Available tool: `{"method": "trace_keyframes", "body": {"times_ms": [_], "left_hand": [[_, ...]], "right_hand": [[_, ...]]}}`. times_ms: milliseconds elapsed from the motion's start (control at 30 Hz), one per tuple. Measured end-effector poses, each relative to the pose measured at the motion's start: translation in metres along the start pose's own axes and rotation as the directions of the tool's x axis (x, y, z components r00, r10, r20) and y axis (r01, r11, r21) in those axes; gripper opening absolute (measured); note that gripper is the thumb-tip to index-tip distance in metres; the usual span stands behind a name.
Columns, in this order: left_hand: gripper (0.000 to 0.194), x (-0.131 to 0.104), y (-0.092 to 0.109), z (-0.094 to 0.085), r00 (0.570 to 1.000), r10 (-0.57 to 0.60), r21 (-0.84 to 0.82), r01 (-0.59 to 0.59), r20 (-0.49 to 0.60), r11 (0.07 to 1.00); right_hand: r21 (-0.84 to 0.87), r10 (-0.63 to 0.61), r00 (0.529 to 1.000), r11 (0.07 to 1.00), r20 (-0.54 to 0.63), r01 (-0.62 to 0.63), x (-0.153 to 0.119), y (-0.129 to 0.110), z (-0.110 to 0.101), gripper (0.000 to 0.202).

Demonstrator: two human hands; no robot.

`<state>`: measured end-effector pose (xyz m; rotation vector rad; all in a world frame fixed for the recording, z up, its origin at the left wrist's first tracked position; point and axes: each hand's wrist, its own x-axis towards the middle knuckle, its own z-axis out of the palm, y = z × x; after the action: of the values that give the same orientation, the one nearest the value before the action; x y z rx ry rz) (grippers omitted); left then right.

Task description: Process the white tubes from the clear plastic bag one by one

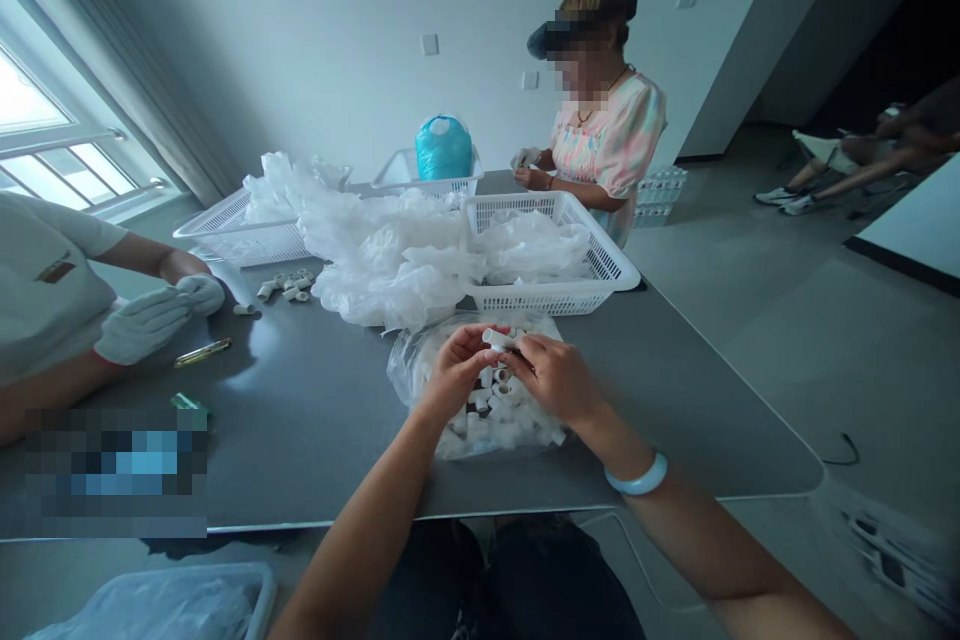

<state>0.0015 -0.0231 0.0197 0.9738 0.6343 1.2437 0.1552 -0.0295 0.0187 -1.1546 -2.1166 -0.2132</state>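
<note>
Between my two hands is a white plastic pipe fitting (pixel 496 339), held above an opened clear plastic bag (pixel 405 360). My left hand (pixel 459 372) grips the fitting from the left with its thumb and fingers. From the right, my right hand (pixel 559 375) pinches its other end, and a pale bracelet circles that wrist. Many similar white fittings (pixel 480 420) fill the bag under my hands. Fingers cover part of the held piece, so its full shape is hidden.
White plastic baskets (pixel 600 285) with crumpled clear bags (pixel 390 250) stand behind. Loose fittings (pixel 289 286) and a gold-coloured tool (pixel 202 352) lie at left, near a gloved person (pixel 150 320). Another person (pixel 607 135) works at the far side. A bin (pixel 262 580) sits below the table.
</note>
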Motion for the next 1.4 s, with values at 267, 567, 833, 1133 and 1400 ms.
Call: {"method": "trace_keyframes", "body": {"times_ms": [267, 567, 833, 1133, 1400], "left_hand": [[0.042, 0.002, -0.007, -0.008, 0.999, -0.033, 0.082, 0.036, -0.038, 0.996], [0.04, -0.001, 0.002, -0.015, 0.996, -0.088, 0.227, 0.088, -0.01, 0.97], [0.047, 0.0, 0.001, -0.013, 0.963, -0.256, -0.093, 0.263, 0.08, 0.96], [0.042, 0.002, -0.008, -0.011, 0.978, -0.207, -0.001, 0.208, 0.024, 0.978], [0.027, 0.001, -0.009, -0.006, 1.0, -0.003, -0.01, 0.003, -0.023, 1.0]], "right_hand": [[0.065, 0.009, 1.0, 0.998, 0.014, -0.01, 0.0, -0.002, -0.003, 0.047], [0.061, 0.005, 0.999, 0.998, 0.041, -0.007, 0.001, 0.005, -0.003, 0.051], [0.048, 0.01, 0.996, 0.999, 0.087, -0.014, -0.001, 0.003, 0.0, 0.052], [0.06, 0.017, 0.997, 0.998, 0.08, -0.022, 0.0, 0.003, -0.001, 0.052], [0.064, -0.018, 1.0, 0.998, 0.023, 0.017, -0.001, 0.001, 0.001, 0.05]]}}
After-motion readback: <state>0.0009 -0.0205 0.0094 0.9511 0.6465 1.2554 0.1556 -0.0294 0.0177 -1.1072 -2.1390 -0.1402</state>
